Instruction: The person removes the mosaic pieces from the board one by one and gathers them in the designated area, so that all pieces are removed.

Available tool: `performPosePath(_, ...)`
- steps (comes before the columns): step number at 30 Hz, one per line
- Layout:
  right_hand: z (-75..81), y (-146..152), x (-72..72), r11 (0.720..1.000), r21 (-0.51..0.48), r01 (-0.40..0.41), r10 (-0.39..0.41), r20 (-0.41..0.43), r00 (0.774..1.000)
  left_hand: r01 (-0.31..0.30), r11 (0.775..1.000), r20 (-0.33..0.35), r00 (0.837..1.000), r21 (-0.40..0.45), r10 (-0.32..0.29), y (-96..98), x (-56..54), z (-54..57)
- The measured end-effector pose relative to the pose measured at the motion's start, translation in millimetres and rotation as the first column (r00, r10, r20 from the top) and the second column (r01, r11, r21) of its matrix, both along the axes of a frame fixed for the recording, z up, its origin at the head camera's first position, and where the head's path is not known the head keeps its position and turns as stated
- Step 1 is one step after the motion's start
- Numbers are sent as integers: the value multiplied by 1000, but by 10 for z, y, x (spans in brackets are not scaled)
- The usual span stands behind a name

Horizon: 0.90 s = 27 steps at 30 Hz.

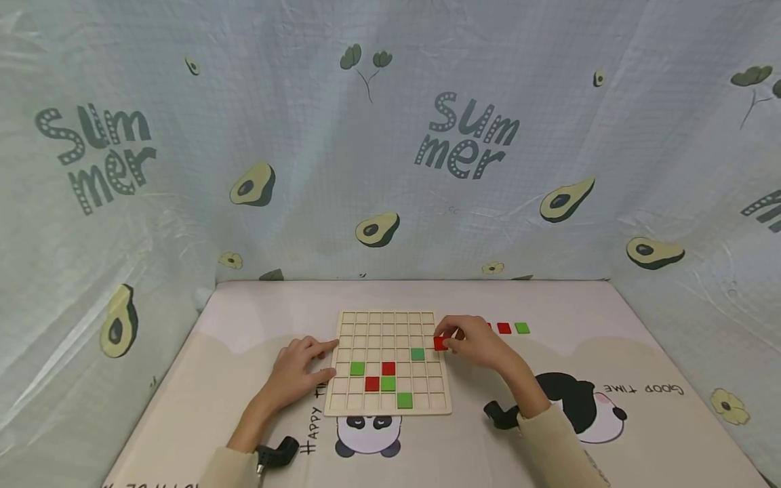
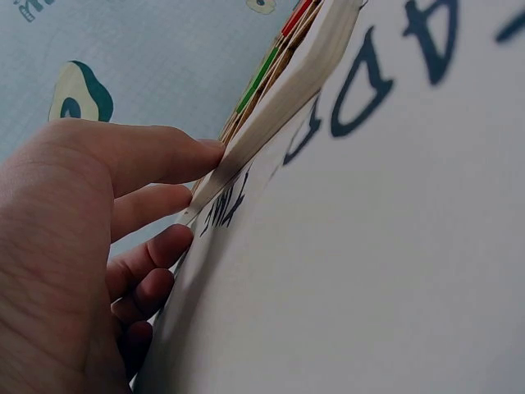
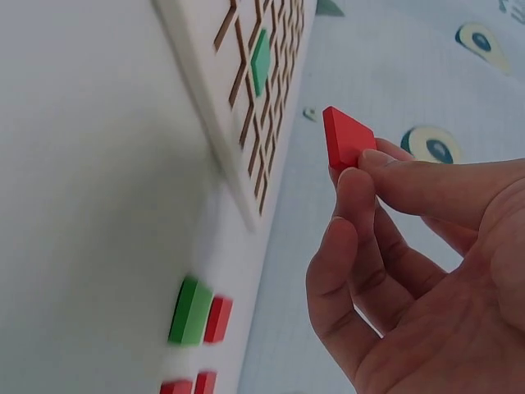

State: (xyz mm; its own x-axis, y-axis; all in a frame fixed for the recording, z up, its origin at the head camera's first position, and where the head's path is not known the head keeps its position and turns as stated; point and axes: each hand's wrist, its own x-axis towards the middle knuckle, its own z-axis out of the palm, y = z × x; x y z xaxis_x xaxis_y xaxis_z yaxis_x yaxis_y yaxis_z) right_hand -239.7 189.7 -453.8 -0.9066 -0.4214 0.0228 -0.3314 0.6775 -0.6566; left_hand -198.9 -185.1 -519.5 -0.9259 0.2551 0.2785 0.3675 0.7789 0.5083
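A pale wooden grid board lies on the table, with several green and red square tiles set in its cells, among them a green tile near the right side and a red tile nearer the middle. My right hand pinches a red square tile between thumb and fingers, raised over the board's right edge. At the board's left edge, my left hand touches the rim with thumb and index fingertips; its other fingers bend loosely in the left wrist view.
Right of the board, loose tiles lie on the table, including a red tile and a green tile. Black wrist-worn devices sit below each forearm. A printed cloth hangs behind the table and along both sides.
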Motion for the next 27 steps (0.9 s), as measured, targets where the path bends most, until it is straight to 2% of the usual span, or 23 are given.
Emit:
performPosePath(12,-5,441,59,999,11,51,-50,-45,998,-1,1000,-6,1000,-2,1,-6,-4,-21)
performPosePath(22,-53,792,102,994,4,109,-108,-35,993,-2,1000,1,1000,-4,2,-2,10,-3)
performPosePath(27,-98,958,99,993,-23,117,-117,-2,993,-4,1000,0,1000,1,4,6,21,0)
